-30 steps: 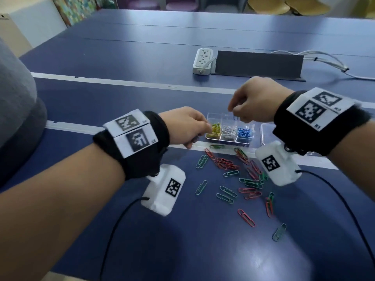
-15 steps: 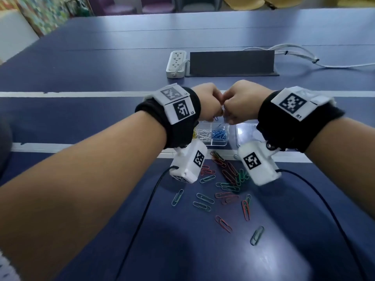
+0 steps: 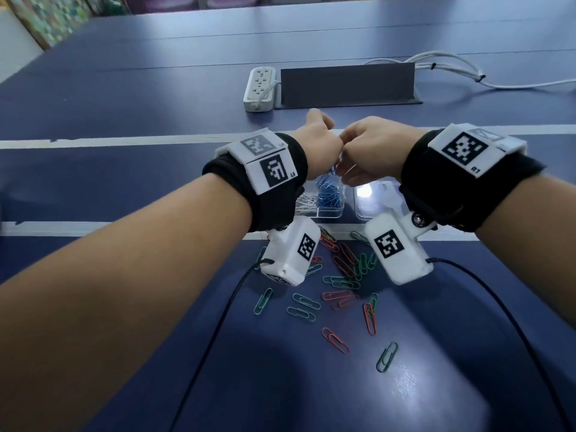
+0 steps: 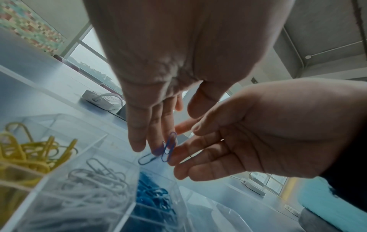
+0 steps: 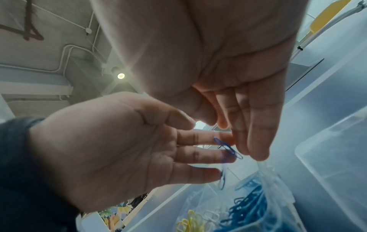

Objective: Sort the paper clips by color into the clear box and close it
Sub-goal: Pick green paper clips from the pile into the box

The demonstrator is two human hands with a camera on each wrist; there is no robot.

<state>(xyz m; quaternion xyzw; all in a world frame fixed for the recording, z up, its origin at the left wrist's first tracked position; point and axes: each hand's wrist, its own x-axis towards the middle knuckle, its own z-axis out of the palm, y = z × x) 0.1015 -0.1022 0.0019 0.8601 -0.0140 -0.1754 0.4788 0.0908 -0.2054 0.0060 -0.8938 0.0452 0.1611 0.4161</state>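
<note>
Both hands meet above the clear box [image 3: 331, 214]. My left hand [image 3: 318, 141] and right hand [image 3: 371, 148] have two linked blue paper clips [image 4: 168, 147] pressed between their nearly straight fingertips, and neither thumb is on them. One of the linked clips [image 4: 147, 158] dangles lower, over the box. The box holds yellow clips [image 4: 23, 150], white clips [image 4: 95, 175] and blue clips [image 3: 327, 198] in separate compartments. Several red and green clips [image 3: 339, 294] lie loose on the blue table in front of the box.
The box's clear lid [image 3: 374, 210] lies just right of the box. Further back stand a white power strip [image 3: 260, 88] and a dark upright panel [image 3: 347, 85], with white cables [image 3: 452, 70] at the far right. Black wrist-camera cords trail over the near table.
My left hand has left the box's left end and risen to meet the right hand over the box. Both hands now work the blue clips together.
</note>
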